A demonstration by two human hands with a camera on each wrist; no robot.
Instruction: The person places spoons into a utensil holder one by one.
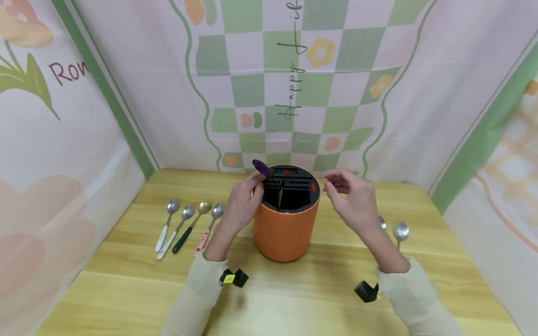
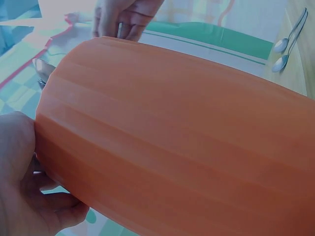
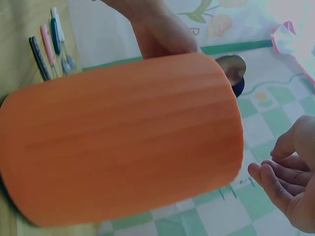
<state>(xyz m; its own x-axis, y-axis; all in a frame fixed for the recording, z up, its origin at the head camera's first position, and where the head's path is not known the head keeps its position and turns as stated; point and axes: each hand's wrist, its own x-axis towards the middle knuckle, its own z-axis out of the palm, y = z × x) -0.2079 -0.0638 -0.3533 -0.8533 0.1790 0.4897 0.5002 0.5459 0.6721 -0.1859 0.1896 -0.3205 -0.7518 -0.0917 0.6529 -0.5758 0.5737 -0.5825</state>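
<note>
Head view, holder: the orange holder [image 1: 286,233] is standing upright on the wooden table [image 1: 294,298], its black slotted top facing up.
Head view, upright spoons: a purple spoon [image 1: 261,167] is tilting out at the holder's left rim; a second spoon [image 1: 280,190] is showing edge-on in its top.
Head view, left hand: the left hand [image 1: 244,199] is bending its fingers at the holder's left rim, just below the purple spoon; I cannot tell whether it is gripping anything.
Head view, right hand: the right hand [image 1: 355,201] is hovering just right of the holder, fingers loosely curved, holding nothing.
Head view, loose spoons: four spoons [image 1: 182,240] are lying left of the holder, two more [image 1: 401,231] showing to its right.
Left wrist view, rim: the left hand is curling its fingers beside the holder's rim.
Right wrist view, gap: the right hand is hanging apart from the holder, thumb and fingertips separated; two spoon bowls are poking past its rim.
</note>
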